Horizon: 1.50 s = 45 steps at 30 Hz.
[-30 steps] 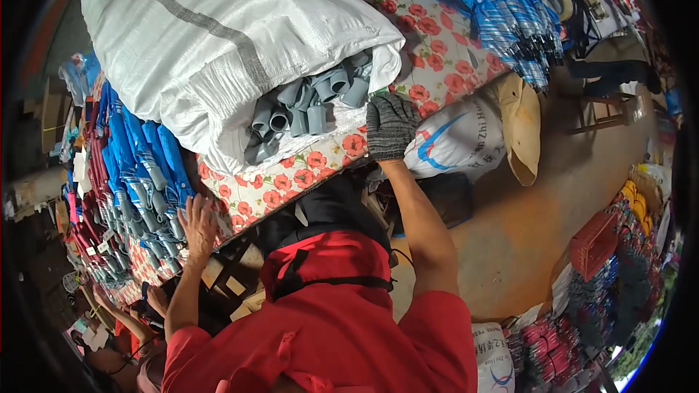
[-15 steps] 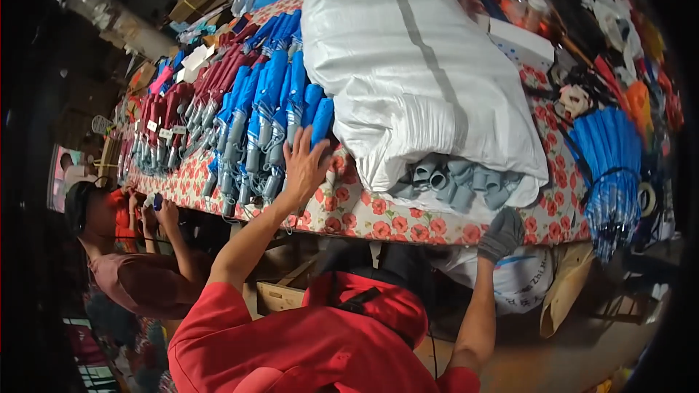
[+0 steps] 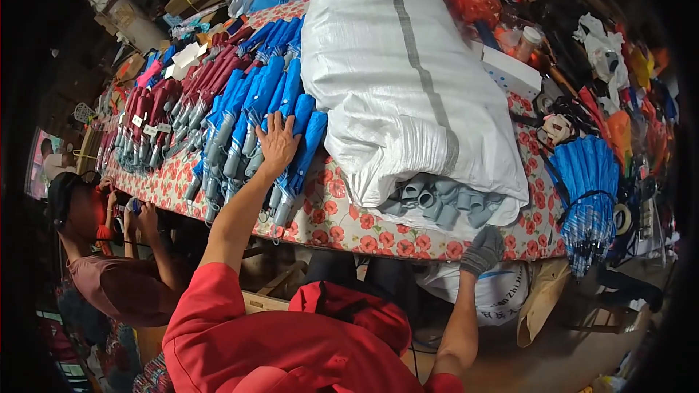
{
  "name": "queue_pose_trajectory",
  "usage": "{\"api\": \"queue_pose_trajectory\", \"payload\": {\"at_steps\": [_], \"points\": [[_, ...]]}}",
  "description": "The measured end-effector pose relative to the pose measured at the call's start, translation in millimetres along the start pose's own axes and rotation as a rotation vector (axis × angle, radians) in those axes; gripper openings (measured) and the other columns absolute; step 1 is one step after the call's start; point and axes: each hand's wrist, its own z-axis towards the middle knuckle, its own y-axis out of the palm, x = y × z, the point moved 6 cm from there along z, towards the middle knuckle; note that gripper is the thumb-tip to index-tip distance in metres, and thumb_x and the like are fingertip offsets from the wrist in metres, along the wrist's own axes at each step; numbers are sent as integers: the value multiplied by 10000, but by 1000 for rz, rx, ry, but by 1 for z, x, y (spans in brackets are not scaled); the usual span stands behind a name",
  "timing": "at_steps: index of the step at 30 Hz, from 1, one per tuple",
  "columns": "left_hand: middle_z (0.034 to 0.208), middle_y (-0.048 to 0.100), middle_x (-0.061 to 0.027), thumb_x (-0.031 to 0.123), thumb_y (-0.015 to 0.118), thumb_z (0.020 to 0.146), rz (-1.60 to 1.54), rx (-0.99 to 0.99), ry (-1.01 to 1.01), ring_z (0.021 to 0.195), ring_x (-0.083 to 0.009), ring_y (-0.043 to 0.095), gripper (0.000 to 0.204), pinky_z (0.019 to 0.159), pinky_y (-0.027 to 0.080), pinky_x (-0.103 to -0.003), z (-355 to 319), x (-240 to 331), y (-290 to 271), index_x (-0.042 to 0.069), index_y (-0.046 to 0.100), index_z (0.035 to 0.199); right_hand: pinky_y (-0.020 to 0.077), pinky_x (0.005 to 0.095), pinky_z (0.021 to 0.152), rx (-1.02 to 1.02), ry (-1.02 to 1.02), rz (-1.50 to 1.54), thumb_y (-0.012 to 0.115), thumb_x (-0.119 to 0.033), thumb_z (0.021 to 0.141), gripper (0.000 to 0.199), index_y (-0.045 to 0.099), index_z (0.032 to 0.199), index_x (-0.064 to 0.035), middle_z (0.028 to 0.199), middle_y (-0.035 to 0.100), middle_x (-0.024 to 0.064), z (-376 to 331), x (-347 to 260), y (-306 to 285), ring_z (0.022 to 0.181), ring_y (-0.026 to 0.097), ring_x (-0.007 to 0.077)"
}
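My bare left hand (image 3: 278, 144) lies with fingers spread on a row of folded blue umbrellas (image 3: 271, 87). Their grey handles point toward the table's front edge. My right hand (image 3: 483, 250), in a grey knit glove, rests at that front edge with its fingers extended close together; I see nothing in it. Just beyond the glove is the mouth of a big white woven sack (image 3: 378, 44) with a grey stripe. Several hollow grey plastic pieces (image 3: 437, 200) show in the opening. Left of the blue row lie folded maroon umbrellas (image 3: 211, 80) with grey handles.
A flowered tablecloth (image 3: 389, 245) covers the table. A strapped blue umbrella bundle (image 3: 588, 200) stands at the right edge, near a white box (image 3: 510, 69) and plastic bags. Another person (image 3: 120, 276) works at the left. Beneath the table are a white bag (image 3: 491, 291) and brown paper (image 3: 542, 298).
My left hand has shifted left onto the umbrellas from the right end of the row. Those at that end now lie spread further to the right. The gloved hand stays at the edge.
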Motion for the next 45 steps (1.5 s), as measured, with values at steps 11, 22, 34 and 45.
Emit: {"api": "queue_pose_trajectory", "payload": {"at_steps": [11, 22, 34, 45], "points": [[1388, 518, -114, 228, 730, 840, -193, -36, 379, 1345, -331, 440, 495, 1096, 300, -604, -47, 70, -9, 167, 583, 1309, 498, 454, 829, 155, -211, -307, 539, -168, 923, 213, 674, 814, -46, 917, 697, 143, -24, 61, 12, 886, 655, 329], [1446, 484, -167, 215, 732, 836, -820, -347, 1463, 1330, -366, 464, 476, 1062, 400, -488, -214, 282, -101, 123, 594, 1282, 477, 471, 913, -146, 112, 40, 682, -209, 837, 195, 690, 984, -81, 1072, 677, 118, 3, 19, -14, 1032, 612, 352], [1464, 468, -163, 275, 783, 788, -779, -544, 1607, 1280, -355, 502, 508, 999, 447, -497, -196, 390, -30, 143, 619, 1250, 509, 419, 819, 528, 1662, 281, 619, -208, 951, 231, 692, 1056, -16, 971, 697, 130, -272, 91, -17, 892, 661, 300], [1431, 464, -213, 334, 810, 749, -702, -579, 1687, 1165, -468, 493, 488, 952, 423, -557, -195, 376, -14, 162, 647, 1176, 534, 463, 803, -714, 1515, -170, 589, -285, 914, 246, 720, 1043, -121, 1005, 714, 179, -498, 38, 247, 943, 676, 391]]}}
